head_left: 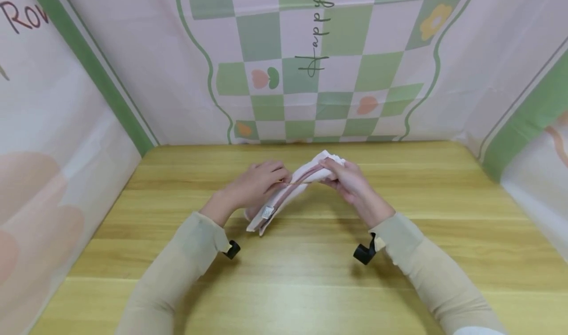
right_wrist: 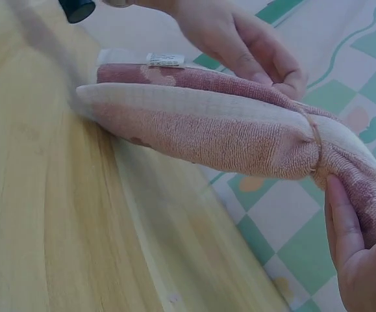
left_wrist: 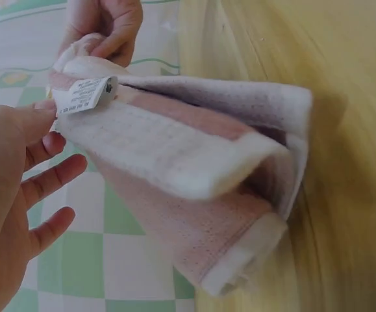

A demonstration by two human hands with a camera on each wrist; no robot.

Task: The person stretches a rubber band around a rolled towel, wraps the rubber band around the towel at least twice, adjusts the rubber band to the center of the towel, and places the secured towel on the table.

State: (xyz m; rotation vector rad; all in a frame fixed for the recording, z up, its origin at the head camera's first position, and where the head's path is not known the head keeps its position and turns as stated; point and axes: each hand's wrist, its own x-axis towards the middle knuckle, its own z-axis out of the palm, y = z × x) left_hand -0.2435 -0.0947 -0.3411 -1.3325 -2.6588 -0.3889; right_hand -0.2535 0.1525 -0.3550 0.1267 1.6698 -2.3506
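Observation:
A folded pink and white towel (head_left: 284,195) slants over the table, bent at its upper end. Around it runs a thin brown rubber band (right_wrist: 318,146), which draws the cloth in. My right hand (head_left: 350,179) grips the towel's upper end, thumb on top, just beyond the band. At the band, on the towel's far side, my left hand (head_left: 266,178) pinches the band between thumb and forefinger; its other fingers (left_wrist: 54,179) spread apart in the left wrist view. The towel's loose end fans open toward the near left, with a white label (left_wrist: 87,95) on its edge.
Beneath the hands is a wood-grain table (head_left: 310,276). A cloth backdrop (head_left: 262,39) with green and white checks rises behind its far edge, with more printed cloth at both sides. A black wrist mount (head_left: 365,253) hangs below the right sleeve.

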